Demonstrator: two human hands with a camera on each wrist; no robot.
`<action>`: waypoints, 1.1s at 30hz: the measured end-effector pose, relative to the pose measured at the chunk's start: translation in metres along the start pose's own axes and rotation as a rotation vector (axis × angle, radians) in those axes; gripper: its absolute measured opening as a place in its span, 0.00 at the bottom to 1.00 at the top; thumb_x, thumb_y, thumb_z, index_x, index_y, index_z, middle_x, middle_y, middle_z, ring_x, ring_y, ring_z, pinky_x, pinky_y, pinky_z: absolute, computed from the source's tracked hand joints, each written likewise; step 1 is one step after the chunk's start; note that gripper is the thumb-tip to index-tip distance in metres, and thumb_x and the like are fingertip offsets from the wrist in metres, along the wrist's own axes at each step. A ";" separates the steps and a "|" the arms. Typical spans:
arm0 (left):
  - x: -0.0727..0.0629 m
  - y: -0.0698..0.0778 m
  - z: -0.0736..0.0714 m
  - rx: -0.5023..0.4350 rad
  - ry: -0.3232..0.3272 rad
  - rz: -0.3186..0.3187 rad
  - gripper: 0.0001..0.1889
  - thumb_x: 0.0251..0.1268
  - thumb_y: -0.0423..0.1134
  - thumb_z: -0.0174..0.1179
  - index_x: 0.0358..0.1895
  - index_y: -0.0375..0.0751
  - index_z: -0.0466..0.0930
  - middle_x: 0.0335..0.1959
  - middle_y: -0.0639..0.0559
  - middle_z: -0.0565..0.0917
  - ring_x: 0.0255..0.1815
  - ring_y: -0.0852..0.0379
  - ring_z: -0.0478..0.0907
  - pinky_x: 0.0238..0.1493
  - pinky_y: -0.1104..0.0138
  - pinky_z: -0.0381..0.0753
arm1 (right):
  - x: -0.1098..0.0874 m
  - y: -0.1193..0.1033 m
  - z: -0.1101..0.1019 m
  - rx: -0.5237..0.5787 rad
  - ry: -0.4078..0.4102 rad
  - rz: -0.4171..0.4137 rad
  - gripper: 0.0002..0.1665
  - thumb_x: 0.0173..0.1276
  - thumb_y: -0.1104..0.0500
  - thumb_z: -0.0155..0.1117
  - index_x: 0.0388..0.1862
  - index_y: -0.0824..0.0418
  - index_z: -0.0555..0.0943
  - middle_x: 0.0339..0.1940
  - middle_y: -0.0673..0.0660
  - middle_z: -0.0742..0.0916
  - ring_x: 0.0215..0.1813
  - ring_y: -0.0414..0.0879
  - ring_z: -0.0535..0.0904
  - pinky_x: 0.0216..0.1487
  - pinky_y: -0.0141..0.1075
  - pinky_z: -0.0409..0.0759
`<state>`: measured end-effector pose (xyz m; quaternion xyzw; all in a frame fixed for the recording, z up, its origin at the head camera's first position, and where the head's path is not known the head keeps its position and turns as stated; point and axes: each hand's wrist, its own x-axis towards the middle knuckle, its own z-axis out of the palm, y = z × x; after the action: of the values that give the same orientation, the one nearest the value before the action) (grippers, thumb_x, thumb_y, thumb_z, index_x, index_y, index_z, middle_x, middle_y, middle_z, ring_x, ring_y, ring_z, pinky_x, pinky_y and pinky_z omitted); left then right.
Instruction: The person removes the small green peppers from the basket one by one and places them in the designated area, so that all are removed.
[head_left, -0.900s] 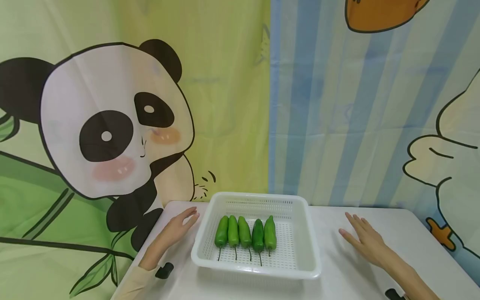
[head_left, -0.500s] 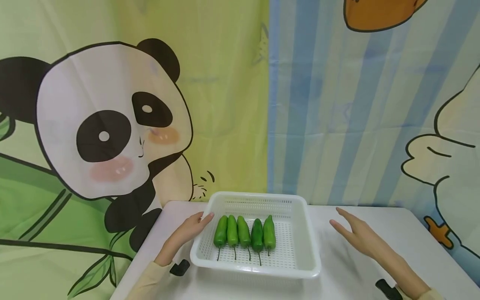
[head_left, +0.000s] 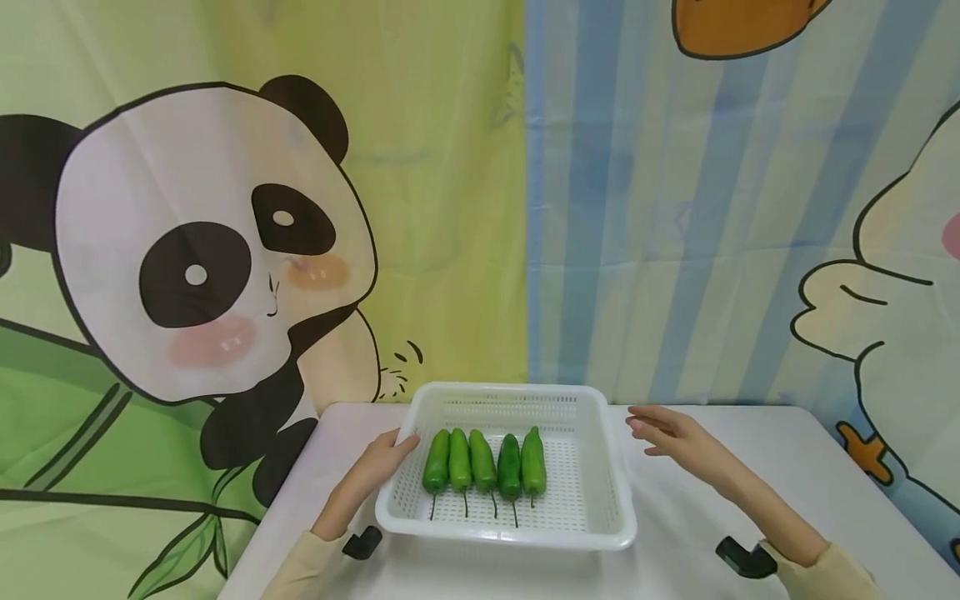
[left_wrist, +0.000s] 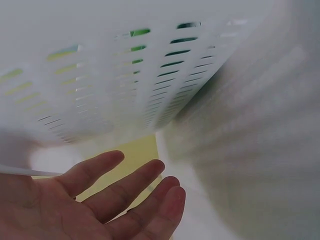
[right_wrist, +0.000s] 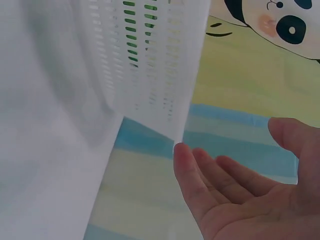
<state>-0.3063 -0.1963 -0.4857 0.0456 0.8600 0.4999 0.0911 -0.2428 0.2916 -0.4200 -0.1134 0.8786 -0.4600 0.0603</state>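
Observation:
A white plastic basket [head_left: 588, 537] with slotted walls holds a row of several green peppers [head_left: 482, 462], their stems toward me. At its left side my left hand [head_left: 375, 467] holds the rim, with the thumb over it. In the left wrist view the left fingers [left_wrist: 125, 192] extend below the rim, outside the slotted wall; the thumb is hidden there. Just off the right rim is my right hand [head_left: 690, 446], holding nothing. The right wrist view shows its fingers [right_wrist: 187, 175] loosely bent and the thumb spread apart, near the basket's corner.
The basket stands on a white table [head_left: 697, 533]. Behind the table hangs a printed curtain [head_left: 450, 208] with a panda on its left part and blue stripes on its right.
My left hand has moved right from beside the basket onto its left rim. My right hand has moved left, close to the right rim. The view has turned slightly; the peppers lie as before.

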 end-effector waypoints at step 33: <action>0.006 -0.007 0.001 -0.041 -0.007 -0.008 0.29 0.79 0.51 0.47 0.76 0.39 0.63 0.51 0.34 0.86 0.34 0.45 0.90 0.27 0.57 0.92 | 0.120 -0.085 0.076 -0.551 -0.351 0.214 0.21 0.73 0.44 0.63 0.44 0.62 0.83 0.40 0.62 0.87 0.38 0.56 0.88 0.32 0.43 0.91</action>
<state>-0.3122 -0.1980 -0.4928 0.0421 0.8495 0.5168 0.0971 -0.3301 0.1533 -0.3934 -0.1100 0.9530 -0.1698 0.2257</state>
